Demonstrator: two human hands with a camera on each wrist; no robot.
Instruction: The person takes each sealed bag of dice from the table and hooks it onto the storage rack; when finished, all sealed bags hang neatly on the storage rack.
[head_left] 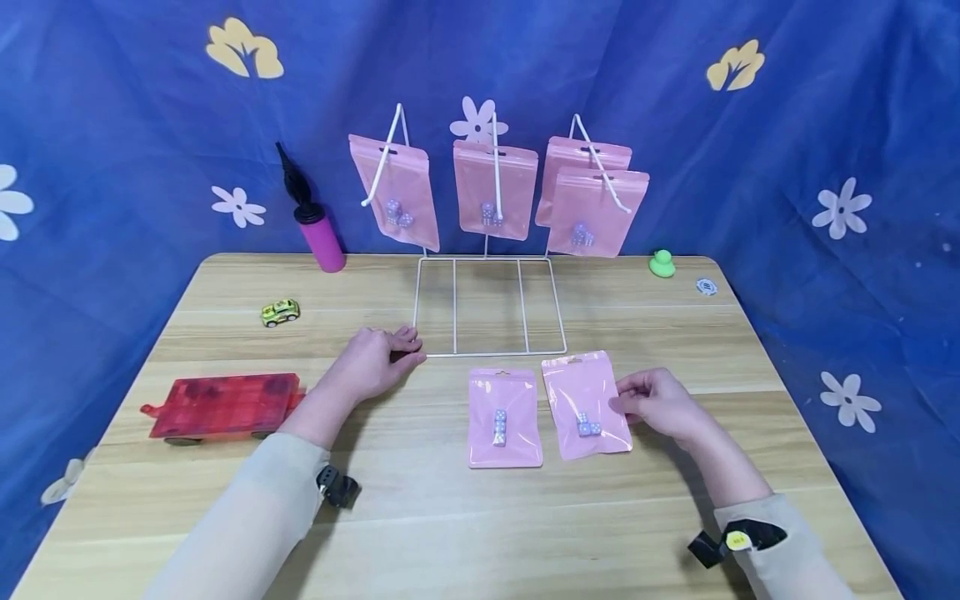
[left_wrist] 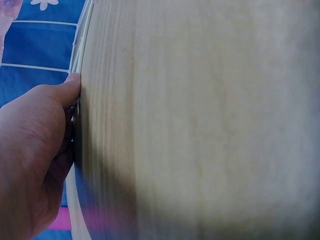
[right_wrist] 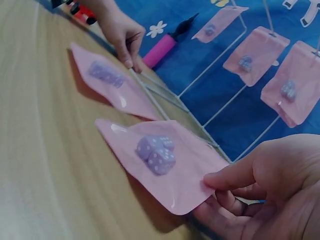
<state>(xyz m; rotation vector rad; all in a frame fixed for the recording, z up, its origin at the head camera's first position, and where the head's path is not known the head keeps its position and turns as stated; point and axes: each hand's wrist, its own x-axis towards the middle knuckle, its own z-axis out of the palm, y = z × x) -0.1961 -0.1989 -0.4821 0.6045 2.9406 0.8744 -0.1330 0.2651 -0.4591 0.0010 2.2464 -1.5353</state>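
My right hand (head_left: 660,404) pinches the right edge of a pink zip bag (head_left: 573,383) with lilac dice inside. In the right wrist view, that bag (right_wrist: 192,150) is tilted, one edge raised off the table. Left of it lies another pink zip bag (head_left: 517,396), its dice in a row. My left hand (head_left: 371,362) grips the near left corner of the white wire display rack (head_left: 487,354), thumb against the wire. Several pink bags hang from the rack's three prongs, one bag (head_left: 390,175) on the left, another (head_left: 476,171) in the middle, and two at the right, the front one (head_left: 600,196) overlapping the other.
On the left are a red toy wagon (head_left: 232,404), a small yellow-green toy car (head_left: 281,312) and a pink balloon pump (head_left: 322,242). A green rubber duck (head_left: 662,264) and a poker chip (head_left: 707,287) sit at the back right. Blue patterned cloth (head_left: 825,275) surrounds the table.
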